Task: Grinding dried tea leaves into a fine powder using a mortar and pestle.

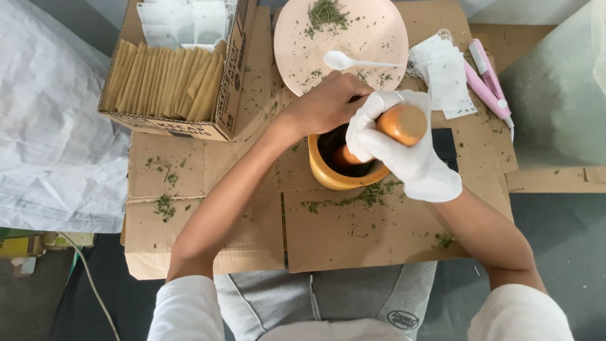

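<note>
Gloved right hand (394,148) fingers wrapped tight around pestle (398,126), its tip hidden inside mortar (334,180). Left hand (328,104) curled on mortar's far rim, fingertips hidden. Mortar sits mid-cardboard (353,240); plate (372,38) and spoon (344,61) behind.

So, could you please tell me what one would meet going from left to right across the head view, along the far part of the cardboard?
Cardboard box of tan packets → pink plate with dried herbs → white sachets → pink handheld tool.
</note>
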